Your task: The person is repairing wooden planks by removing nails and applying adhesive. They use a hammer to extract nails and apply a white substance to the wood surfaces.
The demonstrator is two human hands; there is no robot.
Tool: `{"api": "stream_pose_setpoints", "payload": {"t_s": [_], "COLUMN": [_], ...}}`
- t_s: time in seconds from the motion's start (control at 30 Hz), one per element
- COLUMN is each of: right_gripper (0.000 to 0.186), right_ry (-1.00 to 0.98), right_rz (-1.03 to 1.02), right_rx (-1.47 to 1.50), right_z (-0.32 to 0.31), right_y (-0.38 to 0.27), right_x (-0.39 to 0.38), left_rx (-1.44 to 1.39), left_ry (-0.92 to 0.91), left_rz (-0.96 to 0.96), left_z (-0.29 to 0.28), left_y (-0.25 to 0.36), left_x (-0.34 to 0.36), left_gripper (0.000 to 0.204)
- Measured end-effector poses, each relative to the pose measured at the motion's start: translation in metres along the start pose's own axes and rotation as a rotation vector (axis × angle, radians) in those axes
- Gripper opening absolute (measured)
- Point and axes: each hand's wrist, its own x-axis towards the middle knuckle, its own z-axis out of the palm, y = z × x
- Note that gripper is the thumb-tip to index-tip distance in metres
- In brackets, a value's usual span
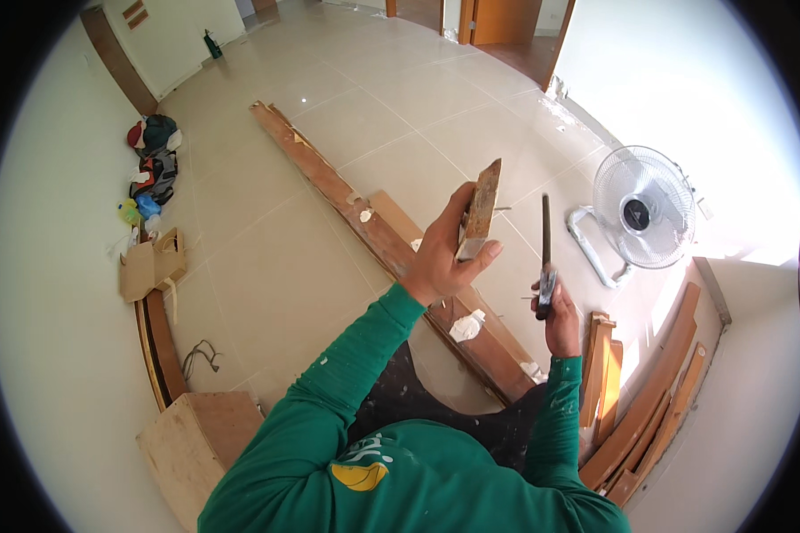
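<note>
My left hand (pixel 444 249) is closed round a short, worn piece of wood (pixel 481 202), held up over the boards with its narrow edge toward me. A thin nail-like point sticks out from the wood's right side. To the right, my right hand (pixel 560 315) grips a long, narrow dark tool (pixel 545 233) that points away from me; its exact kind is unclear. Below both hands, a long brown board (pixel 329 182) lies diagonally on the tiles, with a second board (pixel 497 329) alongside. Crumpled white scraps (pixel 468 326) rest on them.
A standing fan (pixel 637 213) is at the right by the wall. Several loose wood strips (pixel 648 426) lie at the lower right. On the left are a cardboard box (pixel 151 265), bags (pixel 157 169), a cable (pixel 202 357) and a plywood box (pixel 204 435). A green bottle (pixel 212 44) stands far off.
</note>
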Motion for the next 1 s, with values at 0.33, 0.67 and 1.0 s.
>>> {"api": "stream_pose_setpoints", "payload": {"t_s": [0.33, 0.67, 1.0], "right_gripper": [0.072, 0.089, 0.078], "right_ry": [-0.175, 0.046, 0.159], "right_rz": [-0.077, -0.206, -0.271], "right_rx": [0.204, -0.323, -0.425], "right_z": [0.065, 0.143, 0.157], "right_y": [-0.055, -0.155, -0.165], "right_x": [0.000, -0.024, -0.033], "left_rx": [0.030, -0.021, -0.033], "left_ry": [0.067, 0.054, 0.082], "left_rz": [0.057, 0.053, 0.088], "left_z": [0.007, 0.016, 0.034], "left_y": [-0.002, 0.003, 0.011], "left_x": [-0.008, -0.014, -0.024], "left_gripper": [0.092, 0.116, 0.123]}}
